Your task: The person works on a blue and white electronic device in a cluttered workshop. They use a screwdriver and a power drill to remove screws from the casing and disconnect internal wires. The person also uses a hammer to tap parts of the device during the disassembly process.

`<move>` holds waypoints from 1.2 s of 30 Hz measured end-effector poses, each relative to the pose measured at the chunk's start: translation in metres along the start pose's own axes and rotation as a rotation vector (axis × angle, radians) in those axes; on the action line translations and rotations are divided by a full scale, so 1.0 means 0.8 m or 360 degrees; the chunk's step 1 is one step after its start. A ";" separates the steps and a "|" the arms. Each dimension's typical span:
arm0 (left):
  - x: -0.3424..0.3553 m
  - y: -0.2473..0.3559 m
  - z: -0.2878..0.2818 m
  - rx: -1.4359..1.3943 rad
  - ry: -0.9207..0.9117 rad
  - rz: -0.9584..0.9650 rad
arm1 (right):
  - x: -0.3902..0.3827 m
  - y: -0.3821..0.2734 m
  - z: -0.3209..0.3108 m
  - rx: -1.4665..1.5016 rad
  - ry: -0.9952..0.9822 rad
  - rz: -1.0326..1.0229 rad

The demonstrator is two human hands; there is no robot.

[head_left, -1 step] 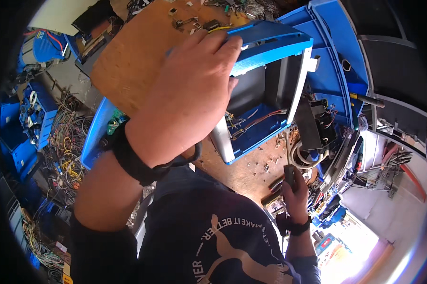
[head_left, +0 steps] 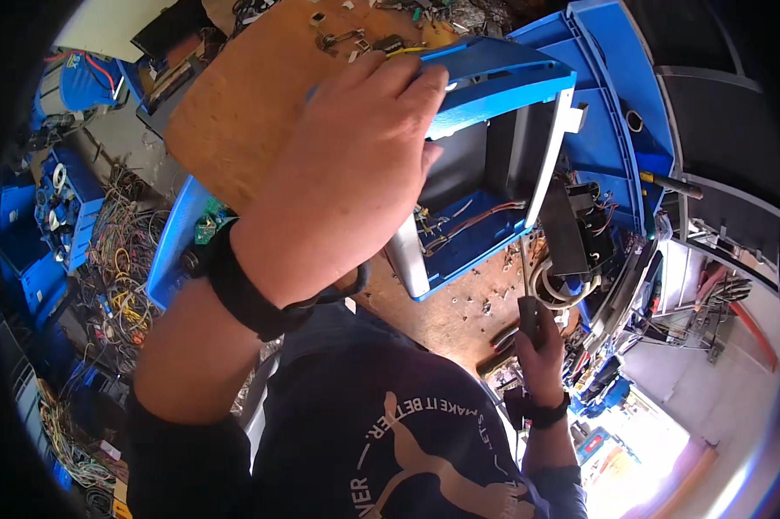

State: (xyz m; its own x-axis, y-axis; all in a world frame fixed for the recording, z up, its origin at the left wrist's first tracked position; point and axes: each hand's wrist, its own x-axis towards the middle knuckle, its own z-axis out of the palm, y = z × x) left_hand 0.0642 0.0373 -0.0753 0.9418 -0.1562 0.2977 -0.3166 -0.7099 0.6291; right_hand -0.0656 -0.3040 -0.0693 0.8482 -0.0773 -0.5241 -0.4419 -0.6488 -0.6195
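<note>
My left hand (head_left: 355,164) grips the top blue edge of an open casing (head_left: 502,95), its fingers curled over that edge. The casing has white-silver side posts, a dark inner panel (head_left: 468,156) and a blue base with some wires (head_left: 485,212). My right hand (head_left: 541,355), lower right, is closed around the dark handle of a screwdriver (head_left: 530,316). Its thin shaft points up toward the casing's lower right corner; whether the tip touches it I cannot tell. Small screws (head_left: 487,304) lie scattered on the brown board (head_left: 425,320) below the casing.
Large blue panels (head_left: 606,130) stand at right, beside a dark metal component with wires (head_left: 572,233) and a coiled pale cable. A brown board (head_left: 226,104) lies behind my left hand. Blue bins (head_left: 79,208) and tangled cables (head_left: 131,251) fill the left; tools crowd the right.
The casing's upper right part has shifted very slightly to the right, with my left hand still on it. My right hand's screwdriver handle has moved up a little.
</note>
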 end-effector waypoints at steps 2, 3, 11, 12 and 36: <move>0.000 -0.001 0.003 0.0042 0.0034 0.0032 | 0.010 -0.022 0.008 0.0074 0.0016 0.0022; 0.000 -0.002 0.005 0.0063 0.0049 0.0048 | 0.013 -0.027 0.009 0.0044 0.0035 0.0090; 0.003 -0.002 0.004 0.0000 0.0004 0.0025 | 0.034 -0.024 0.013 0.0002 0.0200 0.0071; 0.003 -0.002 0.003 -0.0011 -0.0005 0.0024 | 0.035 -0.027 0.012 -0.0012 0.0196 0.0103; 0.002 0.006 0.004 -0.0003 -0.0022 -0.0075 | 0.052 -0.001 0.054 0.0166 0.0325 -0.0106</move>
State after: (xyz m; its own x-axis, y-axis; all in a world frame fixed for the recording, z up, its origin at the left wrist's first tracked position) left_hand 0.0646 0.0313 -0.0740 0.9571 -0.1324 0.2578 -0.2724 -0.7152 0.6437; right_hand -0.0429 -0.2743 -0.1159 0.9132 -0.1953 -0.3576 -0.4018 -0.5769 -0.7111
